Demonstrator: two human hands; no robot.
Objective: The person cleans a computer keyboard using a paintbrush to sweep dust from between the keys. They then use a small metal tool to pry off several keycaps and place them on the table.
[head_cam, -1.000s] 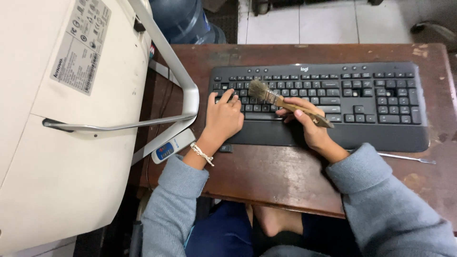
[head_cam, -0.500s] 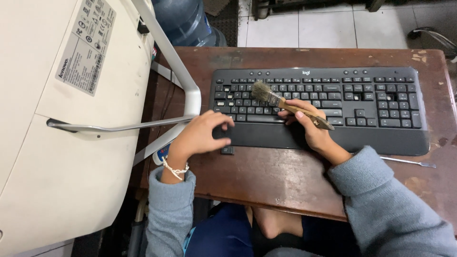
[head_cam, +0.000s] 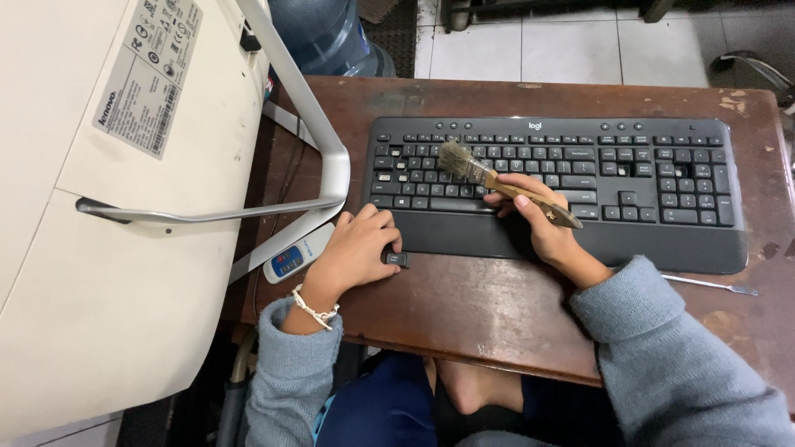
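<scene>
Low in the frame, the left hand (head_cam: 358, 248) rests on the brown worktop (head_cam: 497, 306), its fingers closed on a small black keycap (head_cam: 397, 259) just below the black keyboard (head_cam: 555, 186). The right hand (head_cam: 538, 219) is clamped around a wooden-handled brush (head_cam: 497, 180), bristles touching the keys left of centre. A blue water jug (head_cam: 327, 33) stands beyond the worktop's far edge at upper left.

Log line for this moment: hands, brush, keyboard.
left hand: fingers on loose black keycap at table edge | right hand: holds brush, bristles on keys | keyboard: flat on wooden table
</scene>
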